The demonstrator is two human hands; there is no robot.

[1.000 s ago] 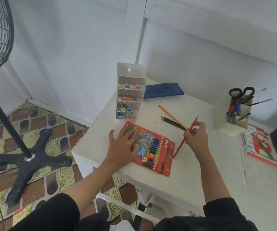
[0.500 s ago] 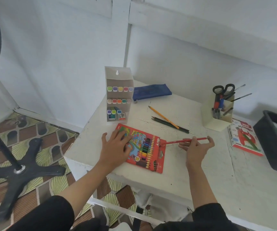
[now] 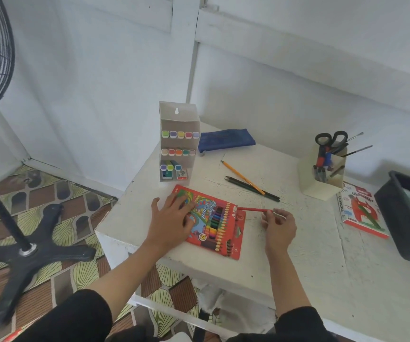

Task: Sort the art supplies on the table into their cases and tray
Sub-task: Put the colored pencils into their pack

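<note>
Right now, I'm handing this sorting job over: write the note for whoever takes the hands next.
Left hand: open, flat on the red coloured-pencil box.
Right hand: grip pinches a red pencil, tip at the box's right edge.
Done: box holds a row of pencils.
To do: slide the red one in; a yellow pencil and two dark pencils lie loose on the table beyond.
</note>
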